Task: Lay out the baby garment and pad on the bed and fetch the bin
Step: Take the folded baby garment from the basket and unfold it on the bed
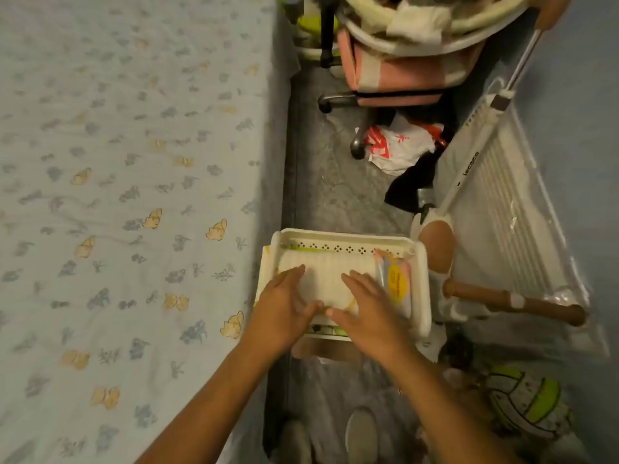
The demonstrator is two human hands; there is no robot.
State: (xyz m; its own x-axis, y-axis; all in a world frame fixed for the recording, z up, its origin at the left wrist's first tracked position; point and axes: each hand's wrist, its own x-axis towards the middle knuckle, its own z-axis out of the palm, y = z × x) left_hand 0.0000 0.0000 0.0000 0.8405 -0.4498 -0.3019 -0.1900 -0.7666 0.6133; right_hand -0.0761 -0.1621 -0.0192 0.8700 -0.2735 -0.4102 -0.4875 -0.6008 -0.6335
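Here, bed [117, 195] with flower-print sheet lies bare at left, nothing laid out yet. White bin [422, 289] sits in floor gap beside it, near folded crib. Left hand [284, 309] and right hand [365, 313] rest flat, fingers spread, on white pad [326, 279] inside bin, apparently to lift it. Garment not identifiable.

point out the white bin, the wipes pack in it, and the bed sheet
white bin [345, 238]: head view, on its far rim above the row of holes.
wipes pack [397, 283]: head view, on the yellow label, right side of the bin.
bed sheet [134, 162]: head view, on the printed fabric left of the floor.
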